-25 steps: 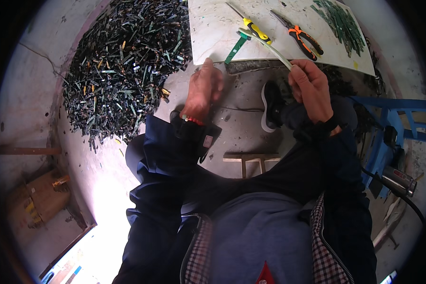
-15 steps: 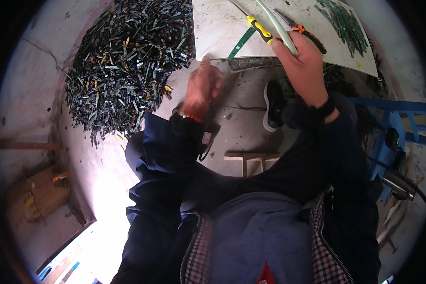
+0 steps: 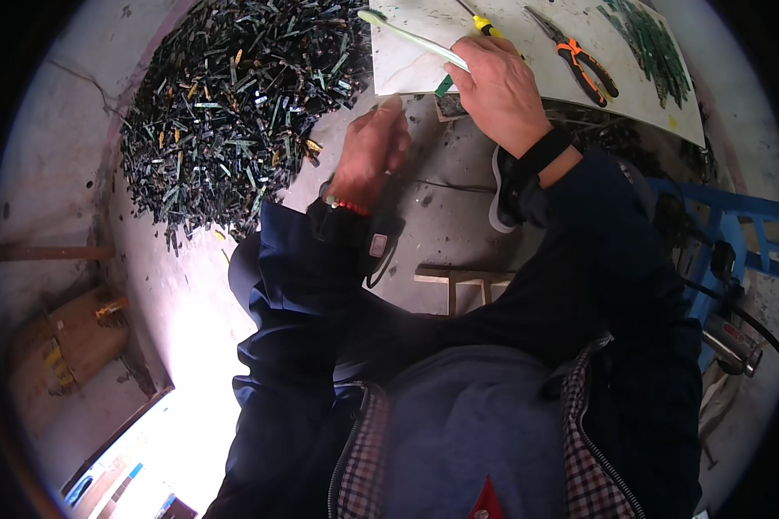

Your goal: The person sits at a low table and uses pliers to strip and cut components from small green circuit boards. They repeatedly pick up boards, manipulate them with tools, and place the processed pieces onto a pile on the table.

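In my right hand (image 3: 502, 91) is a slim pale green tool (image 3: 415, 39) shaped like a toothbrush, its wider end pointing left over the white board (image 3: 411, 73). Below that hand a green strip (image 3: 444, 85) lies at the board's near edge, partly covered. My left hand (image 3: 372, 143) is loosely closed beside the board's near left corner, the thumb close to the edge; whether anything is between its fingers I cannot make out. A yellow and black screwdriver (image 3: 485, 26) lies just beyond my right hand, partly hidden. Pliers with orange and black handles (image 3: 584, 73) rest to its right.
A large heap of dark and green strips (image 3: 242, 112) covers the floor at left. More green strips (image 3: 649, 48) lie on the board's right side. A blue frame (image 3: 727, 208) stands at right, near a metal heat-gun-like tool (image 3: 731, 346). A small wooden stool (image 3: 463, 277) is between my legs.
My right hand has moved left and turned over, swinging the pale green tool leftward and uncovering the pliers. The left hand has shifted slightly right. The view has moved a little.
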Demonstrator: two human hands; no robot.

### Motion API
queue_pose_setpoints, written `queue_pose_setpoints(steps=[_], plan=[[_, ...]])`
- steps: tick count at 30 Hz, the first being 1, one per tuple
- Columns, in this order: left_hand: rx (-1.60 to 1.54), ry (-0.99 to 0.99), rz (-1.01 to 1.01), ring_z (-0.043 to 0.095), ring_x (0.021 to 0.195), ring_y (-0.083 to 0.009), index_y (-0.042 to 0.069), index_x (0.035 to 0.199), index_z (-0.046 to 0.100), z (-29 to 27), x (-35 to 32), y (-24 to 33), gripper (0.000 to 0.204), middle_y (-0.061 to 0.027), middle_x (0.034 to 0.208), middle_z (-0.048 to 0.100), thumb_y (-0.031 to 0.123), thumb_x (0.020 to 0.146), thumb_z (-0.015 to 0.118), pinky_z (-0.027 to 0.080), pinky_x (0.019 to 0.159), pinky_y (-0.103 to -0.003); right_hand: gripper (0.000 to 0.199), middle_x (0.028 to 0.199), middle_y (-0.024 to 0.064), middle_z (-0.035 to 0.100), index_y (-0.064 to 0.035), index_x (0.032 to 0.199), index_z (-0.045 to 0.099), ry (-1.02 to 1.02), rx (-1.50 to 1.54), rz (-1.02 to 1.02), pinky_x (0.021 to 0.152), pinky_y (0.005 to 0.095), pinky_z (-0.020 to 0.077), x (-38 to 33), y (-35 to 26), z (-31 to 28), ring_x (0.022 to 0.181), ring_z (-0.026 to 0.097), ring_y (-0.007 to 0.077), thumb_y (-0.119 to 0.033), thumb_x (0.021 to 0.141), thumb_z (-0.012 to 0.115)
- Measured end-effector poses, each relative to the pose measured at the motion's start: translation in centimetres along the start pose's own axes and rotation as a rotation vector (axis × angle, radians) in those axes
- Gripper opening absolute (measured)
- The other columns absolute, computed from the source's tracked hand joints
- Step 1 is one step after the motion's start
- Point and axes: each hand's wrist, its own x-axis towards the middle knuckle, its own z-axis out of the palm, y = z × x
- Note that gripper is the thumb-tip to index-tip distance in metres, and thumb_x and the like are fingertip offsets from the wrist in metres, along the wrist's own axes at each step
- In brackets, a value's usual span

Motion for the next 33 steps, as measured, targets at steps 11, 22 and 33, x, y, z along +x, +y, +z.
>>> queue_pose_setpoints(steps=[11,22,33], plan=[[-0.010,0.008,-0.021,0.038,0.045,-0.0108,0.009,0.077,0.052,-0.9,0.0,-0.4,0.030,-0.0020,0.061,0.048,0.036,0.090,0.057,0.028,0.042,-0.024,0.004,0.090,0.0160,0.060,-0.0013,0.080,0.058,0.087,0.084,-0.041,0.080,0.0431,0.0460,-0.1,0.4,0.7,0.091,0.056,0.0364,-0.003,0.078,0.057],[0.118,-0.040,0.028,0.039,0.047,-0.0099,0.010,0.075,0.051,-0.9,1.1,-1.6,0.031,-0.0007,0.060,0.047,0.036,0.091,0.054,0.029,0.044,-0.024,0.008,0.093,0.0170,0.059,-0.0001,0.089,0.056,-0.036,0.158,0.086,0.080,0.0445,0.0459,-0.3,0.8,-0.1,0.093,0.055,0.0383,-0.005,0.082,0.057],[0.104,-0.087,0.048,0.039,0.047,-0.0098,0.010,0.074,0.052,-0.7,1.1,-1.7,0.033,-0.0007,0.060,0.048,0.038,0.091,0.054,0.029,0.044,-0.024,0.013,0.101,0.0154,0.062,0.0020,0.091,0.059,-0.106,0.208,0.032,0.085,0.0401,0.0464,-0.2,0.7,-0.7,0.098,0.056,0.0343,-0.007,0.083,0.060]])
